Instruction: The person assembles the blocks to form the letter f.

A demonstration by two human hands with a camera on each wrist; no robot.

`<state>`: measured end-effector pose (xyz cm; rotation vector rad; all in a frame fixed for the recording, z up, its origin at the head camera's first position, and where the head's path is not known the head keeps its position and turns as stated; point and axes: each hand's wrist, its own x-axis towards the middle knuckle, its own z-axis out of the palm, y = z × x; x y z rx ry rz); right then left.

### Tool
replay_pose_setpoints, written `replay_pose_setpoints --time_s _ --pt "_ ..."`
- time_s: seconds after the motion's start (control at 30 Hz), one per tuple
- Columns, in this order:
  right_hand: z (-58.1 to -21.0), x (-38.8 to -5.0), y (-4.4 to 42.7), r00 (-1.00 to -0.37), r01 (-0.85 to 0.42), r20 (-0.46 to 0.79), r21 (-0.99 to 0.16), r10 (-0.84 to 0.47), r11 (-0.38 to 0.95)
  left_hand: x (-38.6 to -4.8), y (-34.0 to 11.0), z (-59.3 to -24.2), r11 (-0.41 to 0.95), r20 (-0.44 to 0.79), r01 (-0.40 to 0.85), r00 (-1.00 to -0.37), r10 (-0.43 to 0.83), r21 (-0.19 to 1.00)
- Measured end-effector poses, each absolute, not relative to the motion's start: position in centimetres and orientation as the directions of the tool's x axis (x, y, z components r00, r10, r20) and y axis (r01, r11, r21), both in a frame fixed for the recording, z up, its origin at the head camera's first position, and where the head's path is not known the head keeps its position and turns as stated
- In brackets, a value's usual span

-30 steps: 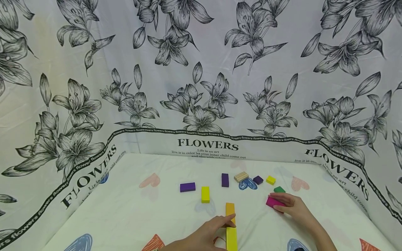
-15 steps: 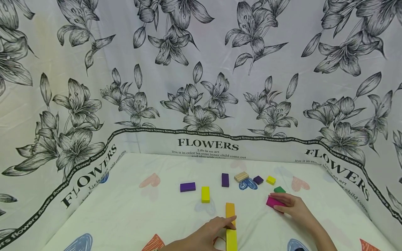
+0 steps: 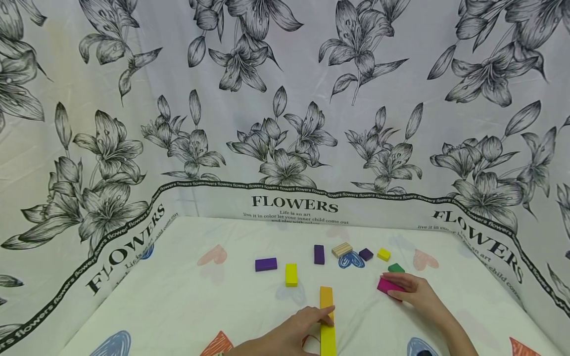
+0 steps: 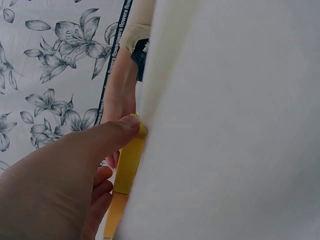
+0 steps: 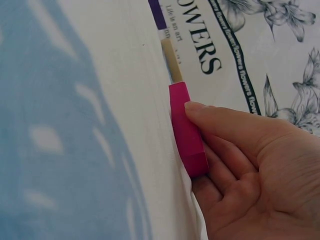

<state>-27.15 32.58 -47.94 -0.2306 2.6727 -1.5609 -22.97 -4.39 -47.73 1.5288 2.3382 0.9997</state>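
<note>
My left hand (image 3: 296, 329) grips a yellow block (image 3: 328, 342) lying on the cloth, its index finger across the far end. End to end with it lies an orange block (image 3: 326, 296), farther from me. In the left wrist view, my thumb presses one end of the yellow block (image 4: 131, 160) and the orange block (image 4: 116, 210) continues its line. My right hand (image 3: 414, 291) holds a magenta block (image 3: 389, 286) on the cloth; in the right wrist view, the thumb lies on one face of the magenta block (image 5: 186, 132), with the fingers partly behind it.
Behind the hands lie a purple block (image 3: 265, 264), a yellow block (image 3: 291, 275), another purple block (image 3: 319, 254), plain wooden pieces (image 3: 342, 250), a small dark purple block (image 3: 366, 254), a small yellow block (image 3: 383, 254) and a green block (image 3: 396, 268). A flowered curtain (image 3: 285, 123) encloses the table.
The yellow block under my left hand has shifted very slightly and looks better lined up with the orange one. My right hand and the magenta block stay in place.
</note>
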Motion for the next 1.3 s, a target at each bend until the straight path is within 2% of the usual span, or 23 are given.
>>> replay_pose_setpoints --time_s 0.3,0.67,1.03,1.3 --pt "-48.00 -27.33 32.64 -0.989 -0.113 0.047 -0.861 -0.143 0.497 -22.97 -4.40 -47.74 0.232 0.223 0.764 -0.440 0.870 0.602" --pt "-47.77 -27.26 32.51 -0.990 -0.094 0.028 -0.857 -0.136 0.506 -22.82 -4.36 -47.62 0.271 0.191 0.737 -0.476 0.858 0.619" --pt "-47.76 -27.13 32.48 -0.990 -0.089 0.024 -0.863 -0.136 0.497 -22.66 -4.35 -47.63 0.271 0.209 0.757 -0.471 0.857 0.595" --pt "-47.65 -27.14 32.38 -0.993 -0.060 -0.001 -0.856 -0.118 0.514 -22.71 -4.51 -47.75 0.259 0.198 0.720 -0.484 0.852 0.644"
